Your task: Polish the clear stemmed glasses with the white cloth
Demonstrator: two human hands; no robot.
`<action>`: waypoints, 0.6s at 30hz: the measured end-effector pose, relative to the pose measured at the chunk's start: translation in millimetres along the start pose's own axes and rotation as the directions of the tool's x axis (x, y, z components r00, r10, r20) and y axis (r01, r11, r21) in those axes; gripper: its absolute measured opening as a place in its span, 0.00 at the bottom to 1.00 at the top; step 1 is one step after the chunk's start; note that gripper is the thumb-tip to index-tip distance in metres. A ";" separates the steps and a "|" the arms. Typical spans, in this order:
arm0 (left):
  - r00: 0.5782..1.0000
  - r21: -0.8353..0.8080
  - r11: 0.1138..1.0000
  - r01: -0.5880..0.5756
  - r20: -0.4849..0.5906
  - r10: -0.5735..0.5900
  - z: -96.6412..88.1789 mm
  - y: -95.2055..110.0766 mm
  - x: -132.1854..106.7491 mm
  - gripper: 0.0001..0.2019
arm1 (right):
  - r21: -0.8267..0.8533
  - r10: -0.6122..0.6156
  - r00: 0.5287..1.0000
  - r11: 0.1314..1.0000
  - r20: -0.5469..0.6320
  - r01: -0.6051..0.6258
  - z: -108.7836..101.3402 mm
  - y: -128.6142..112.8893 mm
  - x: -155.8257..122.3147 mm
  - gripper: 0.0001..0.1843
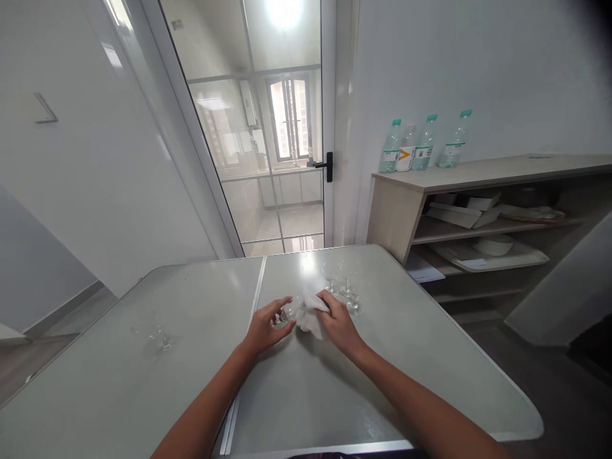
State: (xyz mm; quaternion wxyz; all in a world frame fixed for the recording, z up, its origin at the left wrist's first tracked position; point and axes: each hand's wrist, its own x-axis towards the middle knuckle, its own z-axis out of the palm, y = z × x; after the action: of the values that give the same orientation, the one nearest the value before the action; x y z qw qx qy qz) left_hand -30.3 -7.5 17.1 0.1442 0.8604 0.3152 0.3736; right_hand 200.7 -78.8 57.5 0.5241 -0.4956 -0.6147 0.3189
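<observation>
My left hand [268, 324] is curled around a small clear glass [289, 310] just above the table. A crumpled white cloth [313, 312] is gripped in my right hand [336, 317], its folds against the glass's right side and hiding that part. Beyond my right hand, several clear stemmed glasses [347, 290] stand close together on the table. Another clear stemmed glass [164, 343] is on the left part of the table, though its outline is faint.
The pale table [306, 395] has a metal seam [259, 280] and a metal-trimmed edge. Behind it stands a glazed door with a black handle [329, 167]. To the right, a shelf unit [396, 204] holds several plastic bottles [421, 146] on top and trays inside.
</observation>
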 end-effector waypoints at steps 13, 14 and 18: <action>0.976 -0.448 0.886 0.122 0.215 -0.026 -5.2 16.4 2.7 0.25 | 0.010 -0.165 0.826 0.982 0.539 0.189 -28.2 -3.4 0.1 0.38; 0.961 -0.500 0.845 0.193 0.272 -0.059 -7.4 18.7 4.0 0.25 | 0.010 -0.188 0.807 0.975 0.559 0.220 -29.0 -1.8 0.4 0.40; 0.895 -0.611 0.682 0.402 0.419 -0.152 -9.4 19.3 5.2 0.26 | -0.007 -0.304 0.766 0.927 0.567 0.374 -24.4 1.6 0.5 0.43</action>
State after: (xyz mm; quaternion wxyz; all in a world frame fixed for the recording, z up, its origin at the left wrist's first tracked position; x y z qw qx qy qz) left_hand -26.0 -18.7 35.7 0.5575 0.7373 0.2543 0.2843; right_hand 224.6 -80.9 62.2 0.3409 -0.2923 -0.8374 0.3116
